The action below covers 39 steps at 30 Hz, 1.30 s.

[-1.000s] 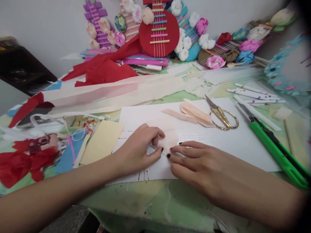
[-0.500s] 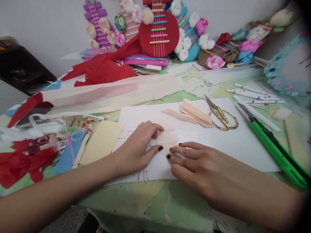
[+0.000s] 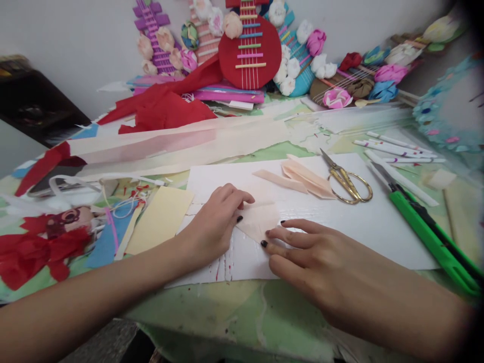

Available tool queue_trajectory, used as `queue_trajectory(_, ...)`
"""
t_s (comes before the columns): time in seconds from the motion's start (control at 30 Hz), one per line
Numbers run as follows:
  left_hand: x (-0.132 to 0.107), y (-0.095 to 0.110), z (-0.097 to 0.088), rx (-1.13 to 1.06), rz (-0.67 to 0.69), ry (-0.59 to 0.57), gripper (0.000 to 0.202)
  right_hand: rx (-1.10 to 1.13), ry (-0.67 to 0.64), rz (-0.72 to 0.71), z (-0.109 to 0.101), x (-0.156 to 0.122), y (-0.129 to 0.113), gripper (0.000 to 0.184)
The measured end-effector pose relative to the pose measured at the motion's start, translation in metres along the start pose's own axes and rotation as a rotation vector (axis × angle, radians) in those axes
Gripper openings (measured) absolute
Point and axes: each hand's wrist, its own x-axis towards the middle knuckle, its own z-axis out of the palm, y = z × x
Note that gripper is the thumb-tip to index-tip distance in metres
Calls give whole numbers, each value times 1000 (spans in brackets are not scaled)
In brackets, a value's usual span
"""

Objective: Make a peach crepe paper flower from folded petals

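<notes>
A small piece of pale peach crepe paper (image 3: 259, 220) lies folded on a white board (image 3: 370, 227). My left hand (image 3: 214, 227) pinches its left edge with curled fingers and thumb. My right hand (image 3: 302, 254) lies nearly flat, its fingertips pressing the paper's lower right corner. Several folded peach strips (image 3: 298, 179) lie farther back on the board. Gold scissors (image 3: 346, 179) rest beside them.
A green utility knife (image 3: 431, 232) lies at the right, white sticks (image 3: 397, 148) behind it. Long peach paper strips (image 3: 181, 143) and red crepe paper (image 3: 162, 108) cross the back. Paper flowers and a red paper instrument (image 3: 249, 45) line the wall. A yellow card (image 3: 159, 219) sits left.
My left hand has slid up along the peach piece, its thumb moving off the lower edge; the piece now shows a pointed folded shape. The right hand stays pressed in place.
</notes>
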Motion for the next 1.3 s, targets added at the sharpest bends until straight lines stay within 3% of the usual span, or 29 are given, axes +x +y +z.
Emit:
queue_trajectory(0.2,-1,3,-9,-7,73,85,25,88,-18,31,1,-3,7,25)
queue_trajectory(0.37,-2,5,-14,-83,136,22,19,106,108,191,2,-7,16,29)
queue_trajectory(0.47,-3,6,-14,-96,147,-29,13,91,177,204,1,-7,19,27)
queue_trajectory(0.73,3,0,-8,-76,76,-116,5,79,93,42,8,5,10,22)
queue_trajectory(0.93,6,-6,-8,-106,-19,-106,12,104,-28,45,10,7,9,19)
queue_trajectory(1.17,8,-14,-14,69,-17,19,19,105,-4,37,9,6,10,17)
queue_trajectory(1.3,11,-17,-21,36,125,27,23,157,-2,53,8,5,13,16)
